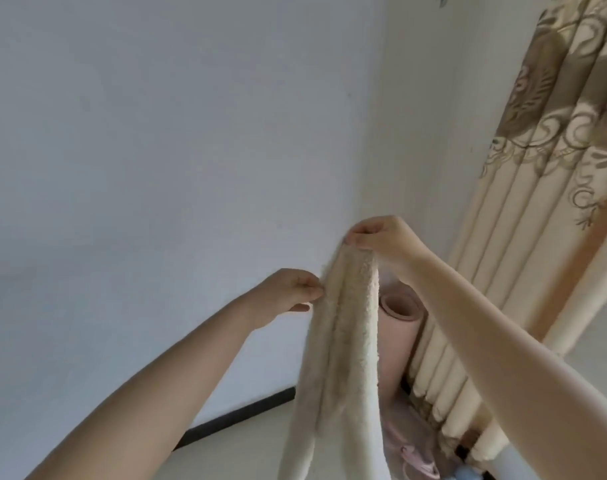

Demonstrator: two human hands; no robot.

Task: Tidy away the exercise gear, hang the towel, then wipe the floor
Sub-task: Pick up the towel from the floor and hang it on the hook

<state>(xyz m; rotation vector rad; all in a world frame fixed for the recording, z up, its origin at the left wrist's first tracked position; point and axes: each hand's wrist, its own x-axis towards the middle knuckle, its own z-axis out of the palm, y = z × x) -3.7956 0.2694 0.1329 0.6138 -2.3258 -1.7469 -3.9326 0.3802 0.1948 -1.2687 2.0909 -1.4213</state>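
Observation:
A cream fluffy towel (343,341) hangs in long folds in front of the white wall, its lower end running out of the bottom of the view. My right hand (381,240) pinches its top edge, held up near the room's corner. My left hand (288,292) pinches the towel's left edge a little lower. Whatever the towel's top hangs from, if anything, is hidden behind my right hand. Behind the towel a rolled pink exercise mat (399,323) stands upright in the corner.
A white wall (156,168) fills the left side, with a dark skirting board (239,417) at the pale floor. A beige patterned curtain (537,202) hangs at the right. Pink and light-blue items (416,459) lie on the floor below the mat.

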